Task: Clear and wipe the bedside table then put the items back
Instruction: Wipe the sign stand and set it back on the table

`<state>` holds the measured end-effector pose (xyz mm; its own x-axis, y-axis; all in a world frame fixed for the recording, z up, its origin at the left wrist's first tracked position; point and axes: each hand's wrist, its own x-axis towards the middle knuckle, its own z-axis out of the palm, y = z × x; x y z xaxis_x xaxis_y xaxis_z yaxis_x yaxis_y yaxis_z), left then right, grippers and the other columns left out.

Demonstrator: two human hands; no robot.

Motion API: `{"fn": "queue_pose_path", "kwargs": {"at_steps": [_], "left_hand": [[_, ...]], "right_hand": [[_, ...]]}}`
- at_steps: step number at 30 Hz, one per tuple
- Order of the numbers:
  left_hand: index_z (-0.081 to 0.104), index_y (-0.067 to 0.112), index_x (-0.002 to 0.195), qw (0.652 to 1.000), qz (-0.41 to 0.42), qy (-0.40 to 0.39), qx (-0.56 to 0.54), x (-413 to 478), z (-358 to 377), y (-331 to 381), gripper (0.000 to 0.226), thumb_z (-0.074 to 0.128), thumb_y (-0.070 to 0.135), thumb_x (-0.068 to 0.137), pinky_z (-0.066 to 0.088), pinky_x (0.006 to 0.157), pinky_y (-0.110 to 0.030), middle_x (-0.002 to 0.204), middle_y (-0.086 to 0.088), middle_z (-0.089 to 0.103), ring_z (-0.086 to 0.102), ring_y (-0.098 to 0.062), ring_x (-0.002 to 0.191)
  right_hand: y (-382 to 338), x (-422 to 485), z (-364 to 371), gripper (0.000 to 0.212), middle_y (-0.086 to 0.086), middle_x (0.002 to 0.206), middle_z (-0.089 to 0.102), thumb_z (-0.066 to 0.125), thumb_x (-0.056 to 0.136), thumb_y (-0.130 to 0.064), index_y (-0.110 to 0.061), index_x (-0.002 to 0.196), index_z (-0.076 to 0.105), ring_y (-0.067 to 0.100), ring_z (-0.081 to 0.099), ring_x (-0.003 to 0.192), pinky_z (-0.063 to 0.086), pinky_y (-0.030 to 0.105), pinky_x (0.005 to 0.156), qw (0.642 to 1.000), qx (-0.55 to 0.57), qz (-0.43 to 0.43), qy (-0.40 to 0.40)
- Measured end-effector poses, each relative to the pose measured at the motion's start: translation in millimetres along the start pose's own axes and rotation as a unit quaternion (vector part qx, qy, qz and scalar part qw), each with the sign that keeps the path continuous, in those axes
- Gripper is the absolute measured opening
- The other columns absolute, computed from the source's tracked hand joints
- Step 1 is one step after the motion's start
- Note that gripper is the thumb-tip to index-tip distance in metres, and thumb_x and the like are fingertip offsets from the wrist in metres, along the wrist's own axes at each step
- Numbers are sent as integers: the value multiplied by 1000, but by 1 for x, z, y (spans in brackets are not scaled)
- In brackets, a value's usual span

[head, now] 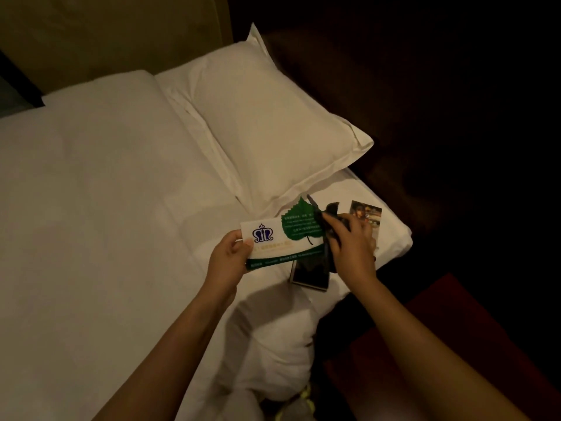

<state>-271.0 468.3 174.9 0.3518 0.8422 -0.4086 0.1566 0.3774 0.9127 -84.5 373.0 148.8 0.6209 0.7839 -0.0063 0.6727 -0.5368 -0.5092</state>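
My left hand (227, 256) pinches the left end of a white card (273, 243) with a blue crest and a green strip, held just above the bed. A green leaf-shaped card (299, 223) overlaps its right part. My right hand (350, 249) is closed on a dark cloth (329, 226) pressed against the card's right end. Beneath lies a dark flat rectangular object (309, 273) on the sheet. A photo card (365, 215) lies beyond my right hand.
The white bed (106, 208) fills the left, with a white pillow (267, 129) at its head corner. A bunched white cloth (273, 344) lies near the bed's edge below my arms. To the right is dark furniture and a reddish surface (440, 344).
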Motion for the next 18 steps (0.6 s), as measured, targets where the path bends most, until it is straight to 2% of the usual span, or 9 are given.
{"fn": "queue_pose_path", "kwargs": {"at_steps": [8, 11, 12, 15, 18], "left_hand": [[56, 8, 104, 983, -113, 136, 57, 70, -40, -69, 16, 43, 6, 95, 52, 70, -33, 121, -25, 59, 57, -28, 96], [52, 0, 125, 969, -161, 160, 98, 96, -60, -96, 31, 45, 9, 95, 53, 84, -45, 135, -23, 50, 54, -35, 113], [50, 0, 128, 966, -167, 162, 114, 103, -65, -103, 35, 46, 9, 95, 52, 89, -47, 136, -23, 50, 53, -38, 118], [55, 1, 126, 951, -155, 191, 190, 114, -70, -118, 37, 46, 4, 90, 49, 92, -42, 131, -24, 56, 55, -38, 117], [43, 6, 139, 914, -106, 247, 305, 112, -61, -124, 51, 47, 2, 88, 41, 105, -41, 137, -22, 50, 49, -36, 125]], "right_hand": [[38, 12, 2, 37, 6, 140, 44, 49, 94, -16, -26, 129, 54, 31, 33, 126, 32, 49, 104, 997, 14, 75, -4], [56, 11, 4, 36, 7, 140, 44, 49, 94, -17, -25, 129, 54, 33, 34, 125, 33, 49, 103, 996, 1, 89, -18], [63, 11, 4, 36, 8, 138, 45, 49, 94, -17, -25, 129, 54, 33, 35, 124, 33, 50, 102, 995, -6, 93, -23], [85, 11, 5, 35, 8, 136, 46, 49, 95, -18, -25, 129, 54, 33, 34, 125, 33, 50, 101, 992, -18, 117, -32], [107, 9, 6, 35, 9, 135, 47, 50, 95, -20, -25, 129, 54, 34, 34, 125, 35, 53, 101, 988, -17, 151, -32]]}}
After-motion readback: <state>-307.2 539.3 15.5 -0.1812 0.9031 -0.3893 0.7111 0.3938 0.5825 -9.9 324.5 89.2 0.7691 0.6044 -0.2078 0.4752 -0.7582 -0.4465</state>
